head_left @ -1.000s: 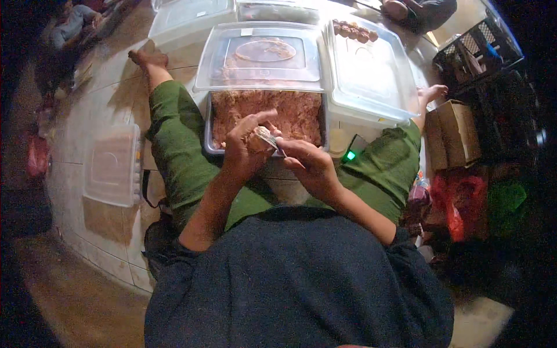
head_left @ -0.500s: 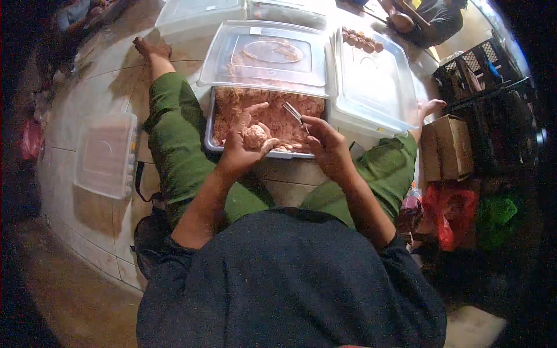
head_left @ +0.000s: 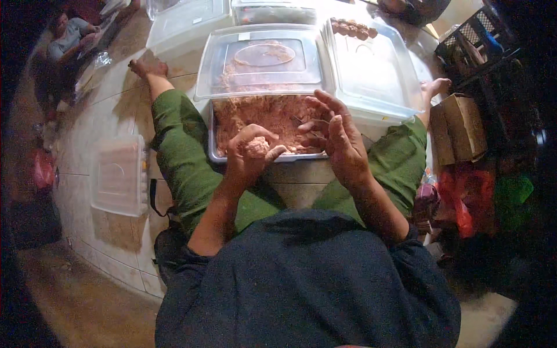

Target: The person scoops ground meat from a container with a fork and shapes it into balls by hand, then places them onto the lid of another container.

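My left hand [head_left: 246, 156] is cupped over the near left part of a tub [head_left: 216, 152], its fingers curled around a rounded pinkish lump [head_left: 257, 147] with a crumbly surface. The tub holds a loose reddish-brown crumbly mixture [head_left: 261, 113]. My right hand [head_left: 342, 136] is over the tub's near right corner, palm turned inward and several fingers extended. Thin metal tweezers [head_left: 298, 120] seem to stay tucked among those fingers; only a narrow end shows, and the rest is hidden. A clear lid [head_left: 264, 72] covers the far part of the tub.
Another clear lidded box [head_left: 377, 75] stands to the right, with several brown lumps [head_left: 353, 28] at its far edge. A flat translucent box [head_left: 118, 177] lies on the tiles at left. Cardboard boxes [head_left: 458, 129] and a black crate [head_left: 470, 32] stand at right. A person [head_left: 69, 40] sits far left.
My right hand has turned and spread its fingers, and the tweezers no longer point out openly from its fingertips. My left fingers have curled farther over the lump.
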`<state>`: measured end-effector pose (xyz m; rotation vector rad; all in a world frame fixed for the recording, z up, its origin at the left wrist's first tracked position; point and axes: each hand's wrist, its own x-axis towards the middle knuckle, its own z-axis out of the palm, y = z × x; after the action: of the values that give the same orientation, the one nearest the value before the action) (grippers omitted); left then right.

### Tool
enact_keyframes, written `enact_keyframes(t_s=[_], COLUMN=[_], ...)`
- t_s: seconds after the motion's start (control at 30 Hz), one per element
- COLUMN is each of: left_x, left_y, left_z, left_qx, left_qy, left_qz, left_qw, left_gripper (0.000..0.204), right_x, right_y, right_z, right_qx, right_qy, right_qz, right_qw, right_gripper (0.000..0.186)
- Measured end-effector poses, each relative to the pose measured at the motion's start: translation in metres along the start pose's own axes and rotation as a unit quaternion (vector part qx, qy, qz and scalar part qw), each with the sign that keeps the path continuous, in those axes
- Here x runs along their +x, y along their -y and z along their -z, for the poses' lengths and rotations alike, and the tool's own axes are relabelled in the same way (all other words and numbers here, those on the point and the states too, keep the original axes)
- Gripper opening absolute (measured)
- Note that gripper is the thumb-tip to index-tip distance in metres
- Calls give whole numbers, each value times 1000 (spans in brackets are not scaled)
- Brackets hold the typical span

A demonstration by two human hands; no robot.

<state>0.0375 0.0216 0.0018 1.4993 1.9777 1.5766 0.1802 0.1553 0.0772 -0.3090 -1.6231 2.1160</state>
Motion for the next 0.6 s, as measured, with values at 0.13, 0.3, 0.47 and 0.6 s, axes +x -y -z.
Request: enact_keyframes(t_s=[0.13,0.3,0.47,0.6], left_x=[0,5,1,2], left_y=[-1,-29,-24,-21], left_z=[-2,-13,-6,-10], left_qx=[-64,-291,-326,-159], left_qy=[-20,-85,-67,-68], left_qz=[10,135,155,94], left_qw=[998,943,930,980], left_gripper=[52,84,96,90], right_x=[-6,-12,-40,-53], right_y=[-6,5,75,145], right_z=[9,16,-3,-12], right_qx=[-14,47,416,434], right_qy=[-35,-57,78,332], right_qz=[4,8,71,29], right_qw=[999,997,903,837], right_gripper=[49,52,48,42])
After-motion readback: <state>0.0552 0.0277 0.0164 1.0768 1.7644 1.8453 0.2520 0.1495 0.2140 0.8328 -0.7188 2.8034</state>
